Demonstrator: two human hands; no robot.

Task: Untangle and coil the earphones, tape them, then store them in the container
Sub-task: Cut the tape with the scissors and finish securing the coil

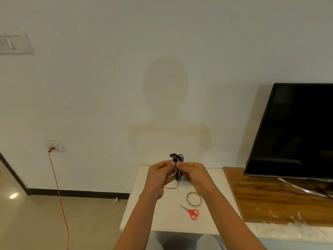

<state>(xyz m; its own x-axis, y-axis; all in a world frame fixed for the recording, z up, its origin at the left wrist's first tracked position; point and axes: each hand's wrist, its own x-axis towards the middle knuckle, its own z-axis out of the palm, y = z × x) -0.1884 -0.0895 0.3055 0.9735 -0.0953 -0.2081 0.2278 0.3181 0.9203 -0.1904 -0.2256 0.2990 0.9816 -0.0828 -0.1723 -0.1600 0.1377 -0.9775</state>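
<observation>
Forearms rise from below. The left hand [158,177] and right hand [193,175] each clamp their grip on the black earphones [177,165], raised above the white tabletop [144,213], likely to hold the coil tight for taping. The tape roll [193,199] and scissors [191,212] lie beneath. No container shows, and fingers hide the coil's middle.

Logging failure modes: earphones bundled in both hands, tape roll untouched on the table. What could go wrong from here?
1. Both the left hand and right hand pinch the earphones; freeing one for the tape roll may let the coil spring open.
2. A loose cable strand hangs below the left hand and could snag or re-tangle.
</observation>
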